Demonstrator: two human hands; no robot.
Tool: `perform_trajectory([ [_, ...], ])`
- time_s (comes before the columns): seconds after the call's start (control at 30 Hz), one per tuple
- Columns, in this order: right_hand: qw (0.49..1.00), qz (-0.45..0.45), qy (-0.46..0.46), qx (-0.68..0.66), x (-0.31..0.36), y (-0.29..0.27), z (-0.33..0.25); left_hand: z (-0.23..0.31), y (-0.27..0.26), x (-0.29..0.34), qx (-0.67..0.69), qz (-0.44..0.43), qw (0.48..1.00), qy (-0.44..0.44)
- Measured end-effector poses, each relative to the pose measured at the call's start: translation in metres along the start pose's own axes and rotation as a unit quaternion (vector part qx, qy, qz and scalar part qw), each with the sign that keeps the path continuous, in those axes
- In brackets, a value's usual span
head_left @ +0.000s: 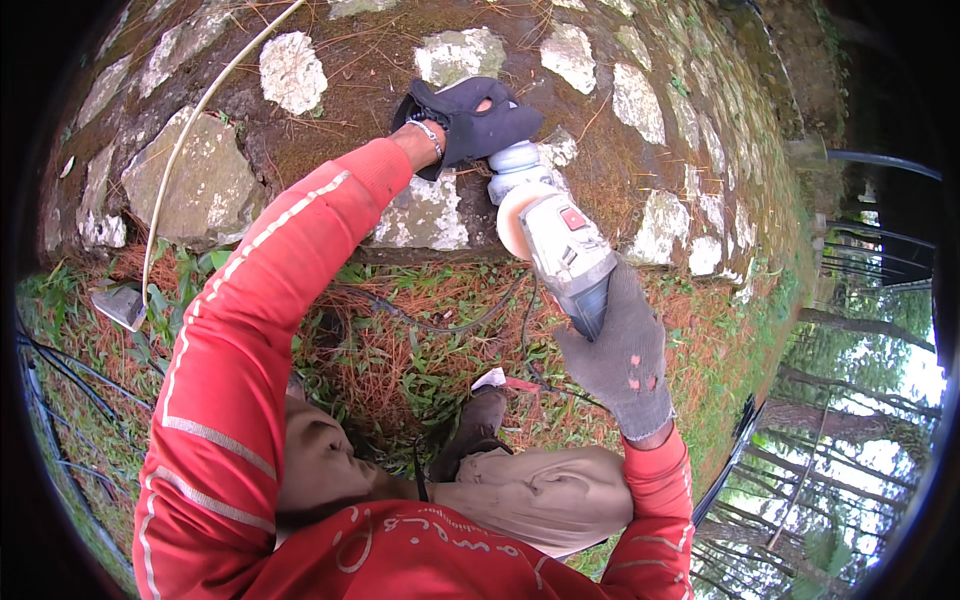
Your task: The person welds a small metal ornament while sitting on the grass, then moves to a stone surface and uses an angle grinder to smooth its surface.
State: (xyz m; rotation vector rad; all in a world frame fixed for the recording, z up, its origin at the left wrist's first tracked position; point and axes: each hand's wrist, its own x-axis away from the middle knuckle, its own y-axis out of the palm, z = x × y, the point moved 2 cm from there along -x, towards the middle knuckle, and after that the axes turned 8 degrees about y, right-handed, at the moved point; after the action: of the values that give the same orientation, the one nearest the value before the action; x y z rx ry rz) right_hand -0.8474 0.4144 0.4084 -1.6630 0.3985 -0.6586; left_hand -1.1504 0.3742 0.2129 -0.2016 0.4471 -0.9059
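Observation:
In a holed grey knit glove, my right hand (628, 355) is closed round the rear body of a white and grey angle grinder (568, 245) with a red patch. Its pale orange disc (514, 220) faces a pale blue-grey rounded piece (517, 168) with ringed, stepped sides. Whether the disc touches the piece, I cannot tell. My left hand (470, 120), in a black glove with an opening at the knuckles, grips the top of that piece against the stone surface. Its fingertips are hidden on the far side.
Mossy stonework (420, 215) with pale set stones fills the far side. A dark cable (430, 328) trails over grass and brown needles. At left, a pale bent rod (180, 140) ends at a grey metal blade (121, 305). A red-handled object (520, 384) lies beside my shoe (475, 425).

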Motion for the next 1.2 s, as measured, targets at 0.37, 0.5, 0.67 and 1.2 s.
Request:
perform_trajectory([
  [0.37,0.995,0.018,-0.041,0.091,0.005,-0.002,-0.001,0.015,-0.006,-0.003,-0.031,-0.062,0.998,-0.009],
  [0.5,0.993,0.044,-0.043,0.097,0.003,0.002,0.002,0.011,-0.001,-0.004,-0.069,-0.087,0.994,-0.001],
  [0.67,0.998,0.012,-0.032,0.055,0.003,-0.003,-0.001,-0.020,0.000,-0.009,-0.065,-0.072,0.991,0.090],
  [1.2,0.995,-0.047,0.041,-0.079,-0.005,-0.008,0.010,0.028,-0.006,0.000,0.037,-0.061,0.996,-0.053],
])
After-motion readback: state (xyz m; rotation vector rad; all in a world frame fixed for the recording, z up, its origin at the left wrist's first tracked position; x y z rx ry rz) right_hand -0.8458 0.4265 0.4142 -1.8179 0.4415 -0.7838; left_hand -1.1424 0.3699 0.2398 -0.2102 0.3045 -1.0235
